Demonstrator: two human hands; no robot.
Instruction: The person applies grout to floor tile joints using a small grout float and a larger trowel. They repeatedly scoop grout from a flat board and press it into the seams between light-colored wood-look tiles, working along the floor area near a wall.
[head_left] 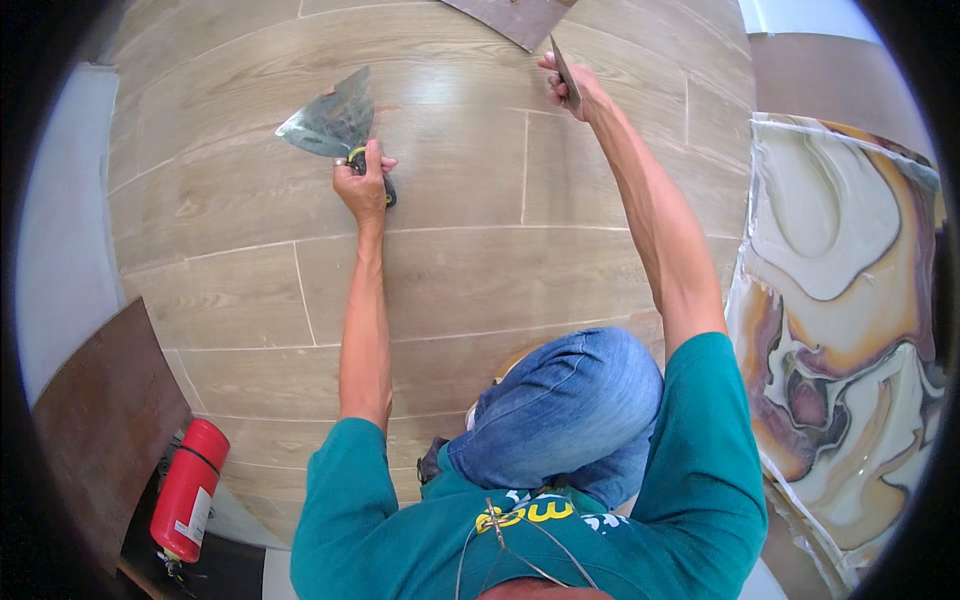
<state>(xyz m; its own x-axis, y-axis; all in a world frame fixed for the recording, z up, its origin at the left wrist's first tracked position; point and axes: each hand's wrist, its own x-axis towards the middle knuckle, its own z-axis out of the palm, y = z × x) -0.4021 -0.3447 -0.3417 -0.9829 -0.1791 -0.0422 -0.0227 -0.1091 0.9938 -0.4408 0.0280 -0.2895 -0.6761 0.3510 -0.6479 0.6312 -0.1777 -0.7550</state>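
My left hand (362, 190) is closed around the black and yellow handle of a wide putty knife (335, 118). Its broad metal blade fans out above the wood-look tile floor (440, 190), smeared or reflecting in places. Farther right, my right hand (574, 88) grips a thin, flat, dark piece (563, 70), seen nearly edge-on, so its kind is unclear. That piece points up toward the corner of a brown flat sheet (515, 18) at the top edge of the view. Pale joint lines run between the floor tiles.
A red fire extinguisher (190, 490) lies at lower left beside a brown panel (110, 420). Along the right side stands a glossy marble-patterned slab (835, 330), with another brown panel (830, 80) beyond it. My bent knee (570, 400) in jeans is below my right arm.
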